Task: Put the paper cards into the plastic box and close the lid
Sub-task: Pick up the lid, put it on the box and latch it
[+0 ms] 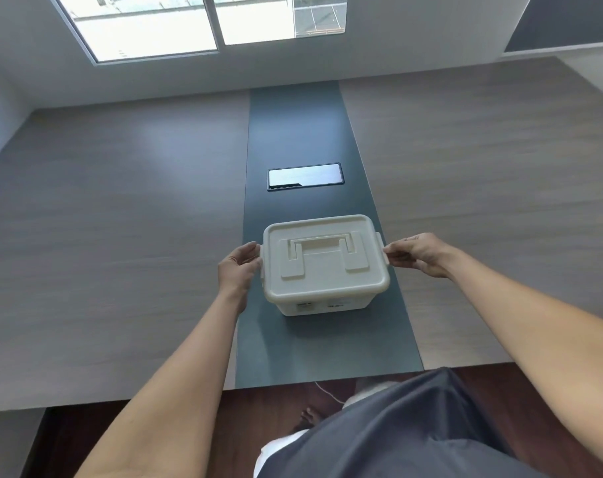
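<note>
A cream plastic box [322, 307] stands on the dark centre strip of the table, its lid [324, 270] lying flat on top with the carry handle folded down. My left hand [236, 267] is against the box's left side, fingers at the left latch. My right hand [419, 255] is at the right side, with its fingertips pinched on the right latch tab. No paper cards are visible; the inside of the box is hidden by the lid.
The wooden table [121, 236] spreads wide to both sides, with a dark strip [293, 132] down its middle. A glossy black cable-port panel [305, 176] sits flush in the strip beyond the box. The table's near edge is just in front of my body.
</note>
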The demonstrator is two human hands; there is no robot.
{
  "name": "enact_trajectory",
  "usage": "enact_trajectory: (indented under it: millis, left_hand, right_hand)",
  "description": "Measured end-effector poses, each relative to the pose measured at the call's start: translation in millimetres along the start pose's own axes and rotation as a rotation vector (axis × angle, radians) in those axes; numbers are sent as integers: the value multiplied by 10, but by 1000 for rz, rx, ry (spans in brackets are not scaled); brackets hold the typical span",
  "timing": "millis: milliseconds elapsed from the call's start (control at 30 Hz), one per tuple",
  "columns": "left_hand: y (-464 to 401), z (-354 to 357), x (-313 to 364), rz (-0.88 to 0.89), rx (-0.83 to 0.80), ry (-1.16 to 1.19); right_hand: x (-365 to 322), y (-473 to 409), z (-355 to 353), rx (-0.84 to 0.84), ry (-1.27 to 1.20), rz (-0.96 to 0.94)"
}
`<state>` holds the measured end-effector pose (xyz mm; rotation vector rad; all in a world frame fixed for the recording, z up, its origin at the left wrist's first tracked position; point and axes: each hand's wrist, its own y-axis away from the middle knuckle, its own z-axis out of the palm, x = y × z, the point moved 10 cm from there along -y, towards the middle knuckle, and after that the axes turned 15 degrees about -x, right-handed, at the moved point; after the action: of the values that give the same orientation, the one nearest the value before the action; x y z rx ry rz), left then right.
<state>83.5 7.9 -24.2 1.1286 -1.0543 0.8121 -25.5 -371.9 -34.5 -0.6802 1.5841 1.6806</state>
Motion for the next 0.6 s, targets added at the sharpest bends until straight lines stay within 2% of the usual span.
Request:
enact_trajectory:
  millis: [333, 433, 500, 600]
  left_hand:
    - [-63, -16, -34, -31, 40, -77]
    - [-93, -20, -211, -170, 80, -65]
    - [-60, 44, -366, -297, 71, -5]
    - [12, 124, -403, -359, 64, 40]
  right_hand:
    - [0, -59, -43, 51, 50, -40]
    - [15, -63, -1, 63, 76, -39]
    - [125, -76, 189, -21, 5, 21]
    - [195, -62, 355, -44, -103, 21]
